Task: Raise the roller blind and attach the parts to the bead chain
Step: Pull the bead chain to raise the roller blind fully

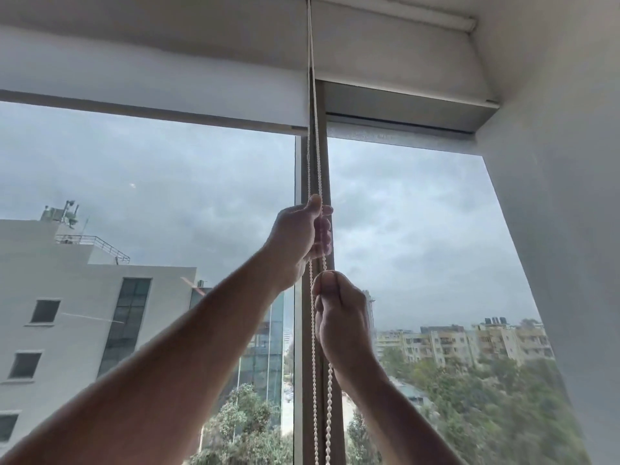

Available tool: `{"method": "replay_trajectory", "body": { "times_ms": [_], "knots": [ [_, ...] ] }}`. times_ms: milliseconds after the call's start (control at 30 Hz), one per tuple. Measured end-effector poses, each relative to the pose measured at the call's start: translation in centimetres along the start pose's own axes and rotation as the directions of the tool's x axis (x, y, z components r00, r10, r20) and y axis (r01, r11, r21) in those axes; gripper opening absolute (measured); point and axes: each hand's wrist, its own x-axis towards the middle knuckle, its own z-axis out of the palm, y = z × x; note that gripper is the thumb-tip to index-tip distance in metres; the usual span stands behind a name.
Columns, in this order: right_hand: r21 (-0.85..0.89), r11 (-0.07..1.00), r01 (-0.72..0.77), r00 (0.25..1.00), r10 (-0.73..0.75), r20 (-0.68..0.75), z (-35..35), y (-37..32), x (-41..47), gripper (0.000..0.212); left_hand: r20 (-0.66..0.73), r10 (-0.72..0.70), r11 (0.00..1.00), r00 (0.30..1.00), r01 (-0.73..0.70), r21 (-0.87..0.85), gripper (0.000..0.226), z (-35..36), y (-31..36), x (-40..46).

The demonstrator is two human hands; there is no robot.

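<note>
A white bead chain hangs as two strands from the ceiling down the grey window post. My left hand is closed around the chain at mid height, thumb up. Just below it, my right hand grips the right strand, while the left strand passes beside its knuckles. The left roller blind is rolled high, its bottom bar near the window's top. The right roller blind sits even higher, close to its roller. No loose parts for the chain are in view.
Large glass panes show a grey sky, a white building at left and trees below. A white wall closes the window recess on the right. The chain's lower end runs out of the bottom of the frame.
</note>
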Motion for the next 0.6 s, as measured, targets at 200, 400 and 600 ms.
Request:
{"method": "replay_trajectory", "body": {
  "times_ms": [200, 400, 600],
  "knots": [
    [0.122, 0.977, -0.173, 0.970, 0.147, 0.195, -1.2, -0.3, 0.6, 0.051, -0.187, 0.159, 0.986, 0.970, -0.164, -0.012, 0.037, 1.5, -0.7, -0.2],
    [0.118, 0.938, -0.325, 0.936, 0.300, 0.185, -1.5, -0.3, 3.3, 0.057, -0.180, 0.217, 0.968, 0.959, -0.188, 0.167, 0.040, 1.5, -4.2, -3.1],
    [0.178, 0.904, -0.389, 0.916, 0.358, 0.184, -0.7, -3.7, 8.1, 0.043, -0.155, 0.283, 0.945, 0.947, -0.247, 0.216, 0.037, 0.2, -7.7, -5.5]
  ]
}}
